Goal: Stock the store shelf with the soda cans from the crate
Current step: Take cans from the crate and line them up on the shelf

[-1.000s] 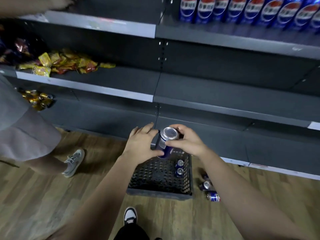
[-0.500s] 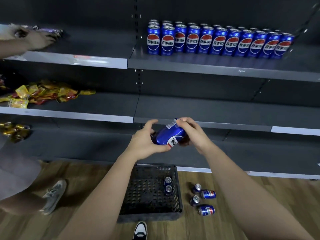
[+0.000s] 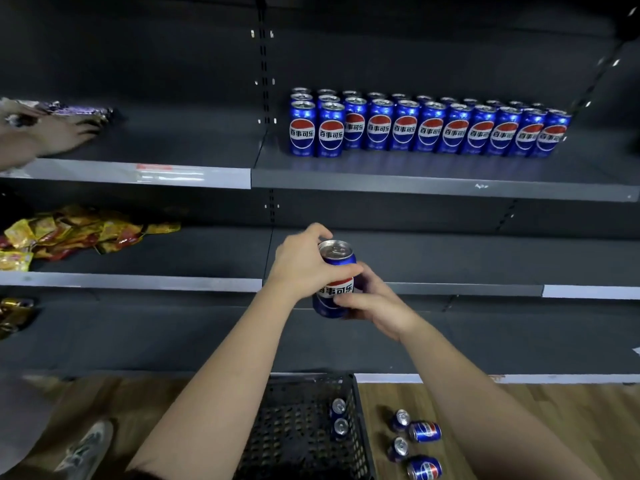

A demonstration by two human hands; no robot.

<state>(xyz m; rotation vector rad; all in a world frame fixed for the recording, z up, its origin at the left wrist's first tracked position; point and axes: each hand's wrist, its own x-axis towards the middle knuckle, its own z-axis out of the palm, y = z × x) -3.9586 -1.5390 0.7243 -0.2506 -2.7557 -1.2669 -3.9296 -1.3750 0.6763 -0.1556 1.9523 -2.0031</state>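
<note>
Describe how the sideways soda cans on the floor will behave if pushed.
The sideways soda cans would probably roll readily: round bodies on a smooth wooden floor. They look undented, so likely full, stiff and heavy for their size. Rolling, they might tip the upright cans close beside them.

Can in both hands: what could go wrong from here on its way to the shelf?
The can is gripped in mid-air by the left hand and right hand; a slip could drop it toward the crate. Setting it beside the packed row on the shelf could topple neighbours. Loose cans on the floor could roll underfoot.
</note>
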